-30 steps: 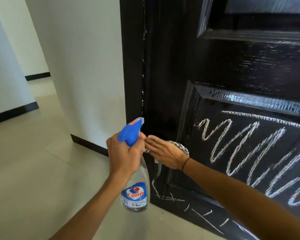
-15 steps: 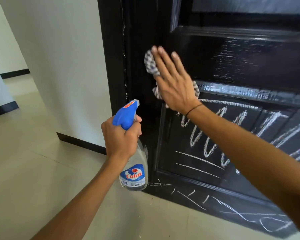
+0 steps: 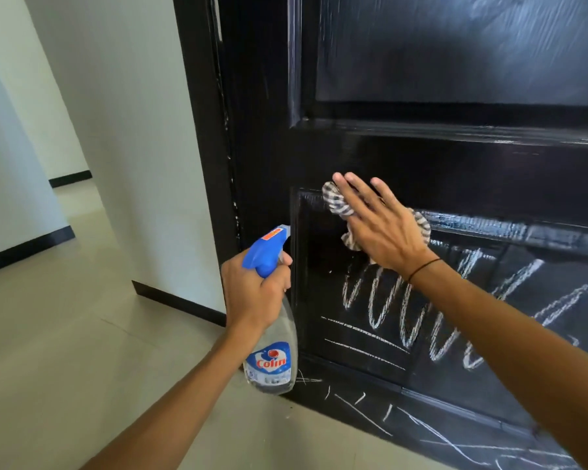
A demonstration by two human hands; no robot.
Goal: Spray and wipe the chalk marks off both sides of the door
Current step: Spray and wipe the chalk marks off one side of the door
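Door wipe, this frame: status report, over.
Left hand grips spray bottle, nozzle toward door. Right hand presses checked cloth flat on lower panel. Chalk scribbles remain below. Nothing obstructing.

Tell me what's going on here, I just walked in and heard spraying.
A person is cleaning white chalk scribbles off a glossy black panelled door. The right hand presses a striped grey-and-white cloth flat against the lower panel's top left corner, fingers straight. The left hand holds a clear spray bottle with a blue trigger head by its neck, beside the door's edge. Chalk loops and lines remain lower on the panel and along the bottom rail.
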